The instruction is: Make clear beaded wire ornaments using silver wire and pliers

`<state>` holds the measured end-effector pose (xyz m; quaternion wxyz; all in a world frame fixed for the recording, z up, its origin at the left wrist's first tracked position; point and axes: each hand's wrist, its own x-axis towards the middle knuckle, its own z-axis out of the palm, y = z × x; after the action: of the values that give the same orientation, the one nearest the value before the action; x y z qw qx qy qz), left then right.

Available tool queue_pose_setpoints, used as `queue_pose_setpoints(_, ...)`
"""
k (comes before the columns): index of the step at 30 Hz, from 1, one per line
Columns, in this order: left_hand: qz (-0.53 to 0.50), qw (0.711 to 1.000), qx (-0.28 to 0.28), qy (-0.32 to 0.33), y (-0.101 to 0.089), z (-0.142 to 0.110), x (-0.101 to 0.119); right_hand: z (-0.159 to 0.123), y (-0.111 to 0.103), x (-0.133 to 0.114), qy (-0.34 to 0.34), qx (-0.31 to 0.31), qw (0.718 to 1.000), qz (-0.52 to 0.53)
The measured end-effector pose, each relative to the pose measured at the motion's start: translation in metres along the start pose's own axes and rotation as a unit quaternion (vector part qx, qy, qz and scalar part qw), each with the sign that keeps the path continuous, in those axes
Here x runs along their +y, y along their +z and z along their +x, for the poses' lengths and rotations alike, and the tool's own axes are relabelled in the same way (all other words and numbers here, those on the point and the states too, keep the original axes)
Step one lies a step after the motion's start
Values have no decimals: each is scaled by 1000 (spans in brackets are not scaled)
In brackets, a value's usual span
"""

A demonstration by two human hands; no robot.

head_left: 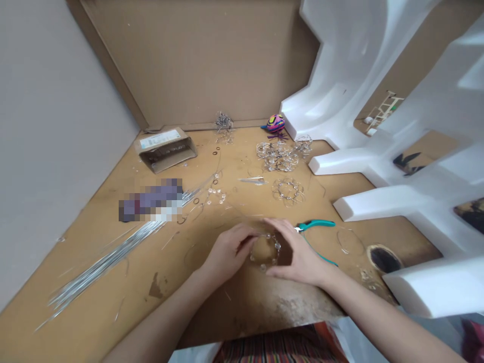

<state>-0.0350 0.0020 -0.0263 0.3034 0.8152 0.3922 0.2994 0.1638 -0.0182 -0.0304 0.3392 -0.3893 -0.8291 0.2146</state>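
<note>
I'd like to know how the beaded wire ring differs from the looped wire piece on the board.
The beaded wire ring is a hoop held between the left hand and right hand; the looped wire piece has many loops and lies on the board. Both pair wire with clear beads.

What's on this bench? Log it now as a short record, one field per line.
left hand: on the beaded wire ring side, fingers at its edge
right hand: around the other side of the ring, fingers touching it
held item: beaded wire ring, clear beads
nearest tool: teal-handled pliers, beyond the right hand
loose stock: straight silver wires, lying on the bench
finished-looking pieces: wire-and-bead spheres, farther back
other: cardboard box, white foam packaging
</note>
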Motion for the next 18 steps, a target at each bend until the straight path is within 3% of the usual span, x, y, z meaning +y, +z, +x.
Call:
queue_pose_setpoints(4,-46,998,18,-31,1,0,-2,-4,5,0,9,-68,995,-68)
queue_pose_setpoints(11,44,999,32,4,7,-1,2,-5,11,-5,21,-55,984,-168)
queue_pose_setpoints(18,-81,996,0,-32,2,-7,4,-4,19,0,43,-43,982,-178)
